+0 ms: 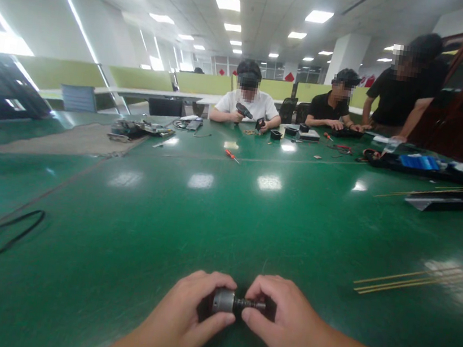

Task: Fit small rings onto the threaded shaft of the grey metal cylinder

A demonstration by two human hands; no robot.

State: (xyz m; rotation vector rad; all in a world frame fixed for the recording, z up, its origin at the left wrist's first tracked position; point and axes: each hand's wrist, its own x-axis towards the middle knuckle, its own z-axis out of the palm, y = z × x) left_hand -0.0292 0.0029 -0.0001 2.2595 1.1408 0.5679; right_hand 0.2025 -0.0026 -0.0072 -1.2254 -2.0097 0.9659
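Note:
Low in the middle of the head view, just above the green tabletop, both my hands hold one small metal part. Its wide end is a grey metal cylinder (pixel 224 301) with a small hole in its side. From that runs a narrower, dark, ribbed shaft (pixel 249 304). My left hand (pixel 190 310) is closed round the cylinder, thumb below and fingers above. My right hand (pixel 283 320) pinches the shaft between thumb and fingers. The palm sides of both hands are hidden, and whether the two pieces are joined I cannot tell.
A black cable (pixel 14 233) lies at the left. Thin yellowish rods (pixel 414 279) and a dark metal channel (pixel 454 200) are at the right. Farther off lie a red screwdriver (pixel 231 155) and a heap of parts (pixel 139 129). Across the table, a seated person holds a power drill (pixel 243 111).

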